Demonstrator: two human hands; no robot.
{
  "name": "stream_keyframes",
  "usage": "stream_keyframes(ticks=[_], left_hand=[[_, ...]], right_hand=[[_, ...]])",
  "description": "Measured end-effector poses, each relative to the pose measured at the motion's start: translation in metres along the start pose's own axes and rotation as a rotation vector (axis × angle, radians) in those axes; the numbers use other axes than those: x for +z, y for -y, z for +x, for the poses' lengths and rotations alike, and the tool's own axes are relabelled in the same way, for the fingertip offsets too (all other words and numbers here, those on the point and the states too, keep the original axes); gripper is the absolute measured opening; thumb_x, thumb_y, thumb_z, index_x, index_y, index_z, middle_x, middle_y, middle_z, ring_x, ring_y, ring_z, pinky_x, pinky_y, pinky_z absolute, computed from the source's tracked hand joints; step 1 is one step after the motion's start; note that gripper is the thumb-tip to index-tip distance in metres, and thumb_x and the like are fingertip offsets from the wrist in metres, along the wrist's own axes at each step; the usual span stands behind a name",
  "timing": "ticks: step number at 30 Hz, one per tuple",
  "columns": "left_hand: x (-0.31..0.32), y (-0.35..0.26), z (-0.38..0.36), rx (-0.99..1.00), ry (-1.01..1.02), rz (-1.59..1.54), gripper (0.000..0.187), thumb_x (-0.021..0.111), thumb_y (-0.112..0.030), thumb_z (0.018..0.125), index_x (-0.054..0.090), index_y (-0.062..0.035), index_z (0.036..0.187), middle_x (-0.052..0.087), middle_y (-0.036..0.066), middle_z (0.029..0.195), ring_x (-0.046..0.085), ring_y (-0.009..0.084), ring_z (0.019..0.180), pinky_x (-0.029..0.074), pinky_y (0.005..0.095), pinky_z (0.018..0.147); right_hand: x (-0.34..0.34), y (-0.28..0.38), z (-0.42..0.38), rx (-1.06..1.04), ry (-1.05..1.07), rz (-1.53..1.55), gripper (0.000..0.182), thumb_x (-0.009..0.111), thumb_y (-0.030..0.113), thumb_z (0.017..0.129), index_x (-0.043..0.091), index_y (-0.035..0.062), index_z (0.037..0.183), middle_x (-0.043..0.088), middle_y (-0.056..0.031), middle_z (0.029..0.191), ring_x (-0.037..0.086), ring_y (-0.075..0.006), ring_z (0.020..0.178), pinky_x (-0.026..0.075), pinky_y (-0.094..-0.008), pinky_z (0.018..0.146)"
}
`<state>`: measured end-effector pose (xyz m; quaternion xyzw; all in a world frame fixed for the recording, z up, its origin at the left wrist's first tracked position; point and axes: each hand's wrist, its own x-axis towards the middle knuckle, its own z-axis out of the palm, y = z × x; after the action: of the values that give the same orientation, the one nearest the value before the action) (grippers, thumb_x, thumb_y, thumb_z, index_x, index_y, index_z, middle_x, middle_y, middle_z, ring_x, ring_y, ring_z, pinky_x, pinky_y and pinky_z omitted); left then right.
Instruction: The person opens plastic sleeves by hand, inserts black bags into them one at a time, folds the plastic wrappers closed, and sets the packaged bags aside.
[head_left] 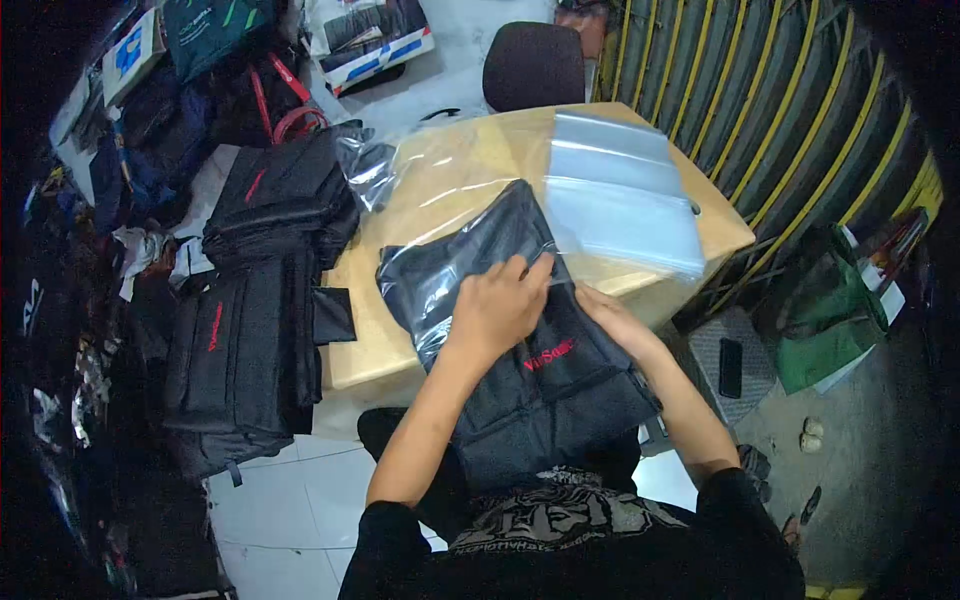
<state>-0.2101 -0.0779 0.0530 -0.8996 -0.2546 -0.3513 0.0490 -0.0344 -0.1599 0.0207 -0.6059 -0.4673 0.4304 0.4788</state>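
Black bag [590, 385]: I have it lengthwise, from 5 o'clock at the lap up to 12 o'clock on the table [360, 365], with its red lettering [549, 355] facing up at 4 o'clock.
Clear sleeve [455, 185]: slack film spreads towards 11 o'clock, overlapping the bag's upper end; I judge the step in hand to be working this film over the bag.
Left hand [500, 305]: on top of the bag, fingers curled by the film's edge; its fingertips are tucked away, so I cannot tell whether they pinch film or merely press.
Right hand [615, 322]: at the bag's 2 o'clock side, fingers fairly straight along it; thumb hidden, so I cannot tell if it pinches.
Film edge: I would keep it lifted clear of the fabric and draw both sides evenly, as thin film may snag or split at a corner.
Bag corners: I would feed these in flat, one at a time, smoothing creases towards 12 o'clock.
Sleeve stack [620, 205]: at 2 o'clock; I would keep my right elbow from dragging it.
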Motion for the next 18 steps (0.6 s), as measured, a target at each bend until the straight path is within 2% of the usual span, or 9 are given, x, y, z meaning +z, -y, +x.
stream_keyframes(ticks=[2,3,6,8,10,13,16,17,18], left_hand=[[0.011,-0.002,0.002,0.011,0.011,-0.032,0.028,0.063,-0.017,0.080,0.060,-0.0150,0.108,0.053,0.005,0.074,0.063,0.0249,0.068,0.051,0.0376,0.055],[0.015,-0.005,0.006,0.025,0.019,0.035,0.032,0.061,-0.017,0.080,0.059,-0.0159,0.112,0.052,0.005,0.077,0.062,0.0221,0.068,0.052,0.0354,0.053],[0.017,-0.004,0.012,0.047,-0.001,0.006,0.036,0.059,-0.014,0.080,0.059,-0.0170,0.115,0.052,0.005,0.076,0.062,0.0223,0.069,0.052,0.0355,0.053],[0.024,0.003,0.015,0.019,-0.027,0.023,0.038,0.059,-0.012,0.080,0.060,-0.0196,0.117,0.052,0.005,0.076,0.062,0.0226,0.068,0.052,0.0359,0.054],[0.025,0.003,0.018,-0.018,-0.029,-0.001,0.035,0.060,-0.012,0.082,0.061,-0.0215,0.116,0.052,0.004,0.076,0.063,0.0236,0.066,0.051,0.0364,0.054],[0.031,0.002,0.015,-0.032,0.013,-0.018,0.032,0.059,-0.014,0.083,0.062,-0.0214,0.113,0.053,0.005,0.076,0.063,0.0251,0.066,0.051,0.0371,0.053],[0.036,-0.003,0.012,0.005,0.058,-0.058,0.029,0.061,-0.018,0.082,0.062,-0.0206,0.111,0.053,0.007,0.076,0.061,0.0273,0.063,0.050,0.0392,0.051],[0.037,-0.006,0.010,0.040,0.073,-0.083,0.029,0.061,-0.018,0.082,0.062,-0.0206,0.111,0.053,0.007,0.076,0.061,0.0274,0.063,0.049,0.0395,0.051],[0.038,-0.008,0.009,0.076,0.083,-0.109,0.029,0.062,-0.018,0.082,0.062,-0.0205,0.111,0.052,0.007,0.076,0.060,0.0275,0.063,0.049,0.0397,0.050]], right_hand=[[-0.006,0.013,0.007,0.167,0.030,0.072,0.045,0.050,0.031,0.096,0.053,-0.0024,0.125,0.056,-0.0117,0.125,0.056,-0.0187,0.109,0.044,-0.0285,0.094],[-0.010,0.018,0.009,0.257,0.046,0.111,0.043,0.049,0.032,0.096,0.055,-0.0021,0.122,0.058,-0.0111,0.122,0.058,-0.0190,0.106,0.046,-0.0285,0.091],[-0.027,-0.031,0.031,0.118,0.123,0.877,0.039,0.048,0.030,0.096,0.058,-0.0010,0.117,0.063,-0.0116,0.110,0.061,-0.0201,0.097,0.049,-0.0301,0.088],[-0.031,-0.035,0.014,-0.009,0.259,1.301,0.046,0.043,0.033,0.097,0.051,-0.0034,0.123,0.058,-0.0161,0.122,0.058,-0.0265,0.108,0.044,-0.0383,0.097],[-0.032,-0.056,0.002,-0.068,0.315,1.450,0.061,0.041,0.044,0.096,0.042,-0.0056,0.132,0.047,-0.0193,0.135,0.048,-0.0321,0.121,0.035,-0.0444,0.105],[-0.022,-0.081,-0.031,-0.083,0.346,1.535,0.073,0.040,0.052,0.094,0.035,-0.0062,0.137,0.041,-0.0208,0.140,0.040,-0.0352,0.128,0.029,-0.0470,0.109],[-0.011,-0.081,-0.053,-0.100,0.177,1.552,0.078,0.039,0.057,0.093,0.036,-0.0065,0.137,0.041,-0.0205,0.140,0.040,-0.0350,0.128,0.029,-0.0465,0.109],[-0.007,-0.083,-0.054,-0.033,0.034,1.631,0.079,0.035,0.060,0.093,0.035,-0.0047,0.138,0.039,-0.0200,0.142,0.039,-0.0346,0.129,0.028,-0.0463,0.109],[-0.005,-0.090,-0.050,-0.075,0.163,1.683,0.080,0.035,0.061,0.092,0.035,-0.0040,0.138,0.039,-0.0196,0.142,0.039,-0.0345,0.129,0.029,-0.0461,0.109]])
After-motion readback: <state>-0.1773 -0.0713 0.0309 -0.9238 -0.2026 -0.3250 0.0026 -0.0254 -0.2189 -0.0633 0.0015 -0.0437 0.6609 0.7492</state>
